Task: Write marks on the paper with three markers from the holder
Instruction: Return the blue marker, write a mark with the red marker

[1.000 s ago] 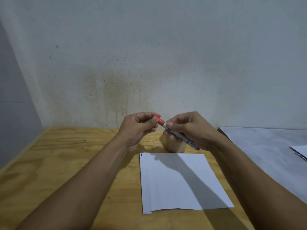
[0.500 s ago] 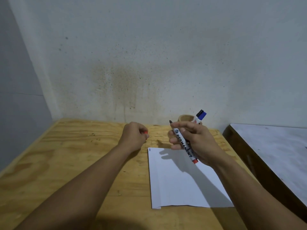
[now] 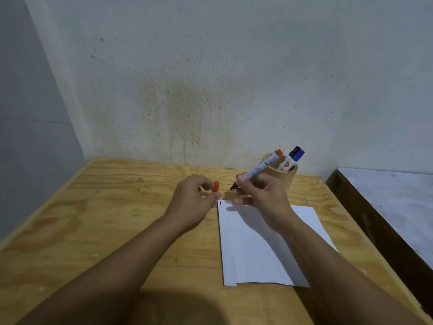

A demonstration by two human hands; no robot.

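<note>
An uncapped white-barrelled marker with a red end plug (image 3: 260, 169) is gripped in the right hand (image 3: 262, 198), its fingers clamped round the barrel, the dark tip pointed down towards 8 o'clock just above the far left corner of the white sheet of paper (image 3: 264, 245). Dark print is seen along the barrel, but it cannot be read. A small red marker cap (image 3: 216, 186) is pinched upright between thumb and fingers of the left hand (image 3: 194, 200), at 9 o'clock of the tip. A short blue mark (image 3: 220, 203) is seen in the paper's far left corner. At 1 o'clock of the right hand, a round tan holder (image 3: 284, 175) is stood on the plywood table (image 3: 112, 219), with a blue-capped marker (image 3: 293, 159) inside.
</note>
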